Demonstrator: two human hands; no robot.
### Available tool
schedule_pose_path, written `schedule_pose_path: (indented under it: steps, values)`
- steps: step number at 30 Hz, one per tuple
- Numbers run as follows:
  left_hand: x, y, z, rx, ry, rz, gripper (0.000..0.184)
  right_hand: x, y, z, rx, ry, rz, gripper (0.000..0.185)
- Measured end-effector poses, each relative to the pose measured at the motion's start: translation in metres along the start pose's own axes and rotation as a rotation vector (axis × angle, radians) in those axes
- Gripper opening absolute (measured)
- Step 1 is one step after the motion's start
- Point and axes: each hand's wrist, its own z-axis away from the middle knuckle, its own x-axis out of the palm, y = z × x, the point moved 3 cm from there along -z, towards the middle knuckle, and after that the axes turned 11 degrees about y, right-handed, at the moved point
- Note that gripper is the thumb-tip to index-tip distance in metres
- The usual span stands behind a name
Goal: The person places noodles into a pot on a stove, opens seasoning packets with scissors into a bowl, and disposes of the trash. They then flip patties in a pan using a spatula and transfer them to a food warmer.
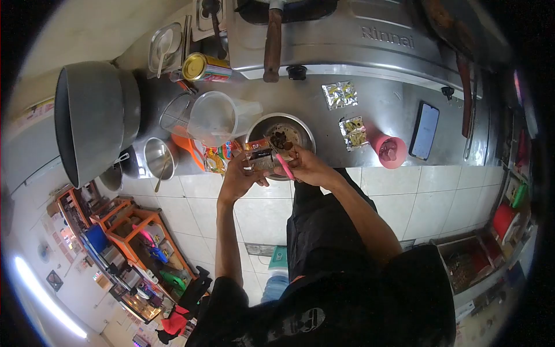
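Note:
Over the near edge of a steel bowl [304, 128], my left hand [237, 178] is closed on a small seasoning packet [260, 155] with clear and red parts. My right hand [312, 169] grips pink-handled scissors [284, 166], whose blades lie against or near the packet; their exact contact is hard to make out. Dark pieces [281, 140] sit in the bowl below. Left of the bowl is a clear plastic jug [213, 118], and colourful packets [218, 157] lie beside my left hand.
A stove [370, 55] spans the counter's back. Two foil packs [340, 95], a pink cup [387, 150] and a phone [424, 130] are to the right. Leftward are a metal cup [159, 156], a yellow-lidded can [196, 67] and a large grey pot [95, 121].

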Motion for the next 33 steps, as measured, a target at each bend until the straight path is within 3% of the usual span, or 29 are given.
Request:
schedule_pose_path:
  steps: [2,4,5,7,8,9,11,15,16,18,21,23,25,27,28,29,31,33]
  values:
    - [-0.001,0.002,0.001,0.011,-0.005,0.018,0.055,-0.001,0.009,-0.002,0.005,0.003,-0.025,0.049]
    - [-0.001,-0.002,0.0,0.003,-0.013,0.076,0.05,-0.006,0.01,0.003,-0.285,0.171,0.138,0.048]
    - [-0.002,-0.004,0.0,-0.006,-0.011,0.087,0.047,-0.012,0.016,0.01,-0.278,0.185,0.146,0.048]
    - [-0.004,-0.001,0.0,-0.023,-0.017,0.014,0.045,-0.021,0.007,0.031,-0.376,0.273,0.511,0.045]
    - [-0.003,0.001,0.0,-0.023,-0.021,0.021,0.045,-0.027,0.013,0.038,-0.216,0.276,0.42,0.048]
    - [-0.003,0.002,0.001,-0.027,-0.008,-0.025,0.049,-0.031,0.013,0.047,-0.215,0.278,0.425,0.048]
    - [-0.002,0.005,-0.003,-0.024,0.011,-0.068,0.053,-0.043,0.009,0.064,-0.163,0.409,0.776,0.044]
    - [0.01,0.009,-0.003,0.007,0.039,-0.073,0.048,-0.052,0.026,0.07,-0.385,0.654,0.733,0.033]
    - [0.013,0.01,-0.003,0.005,0.066,-0.105,0.049,-0.053,0.026,0.072,-0.388,0.656,0.735,0.033]
    - [0.019,0.015,0.002,0.007,0.092,-0.113,0.047,-0.053,0.026,0.083,-0.429,0.764,0.432,0.033]
    - [0.025,0.018,0.005,0.04,0.13,-0.158,0.044,-0.063,0.043,0.086,-0.459,0.93,0.43,0.027]
    - [0.025,0.018,0.006,0.07,0.138,-0.197,0.042,-0.073,0.051,0.077,-0.357,0.972,0.38,0.024]
    - [0.025,0.003,0.003,0.094,0.131,-0.274,0.038,-0.085,0.057,0.068,-0.472,1.121,0.458,0.017]
    - [0.026,-0.006,0.0,0.234,0.141,-0.261,0.031,-0.095,0.06,0.056,-0.5,1.1,0.413,0.007]
    - [0.031,0.005,0.0,0.176,0.126,-0.266,0.03,-0.099,0.07,0.048,-0.516,1.177,0.545,0.005]
    - [0.033,0.013,0.001,0.113,0.115,-0.276,0.029,-0.101,0.076,0.04,-0.562,1.151,0.553,0.007]
    - [0.033,0.015,0.0,0.204,0.15,-0.391,0.027,-0.099,0.081,0.034,-0.365,1.17,0.634,0.017]
    - [0.032,0.015,-0.005,0.231,0.151,-0.446,0.027,-0.077,0.056,0.049,-0.399,1.107,0.581,0.02]
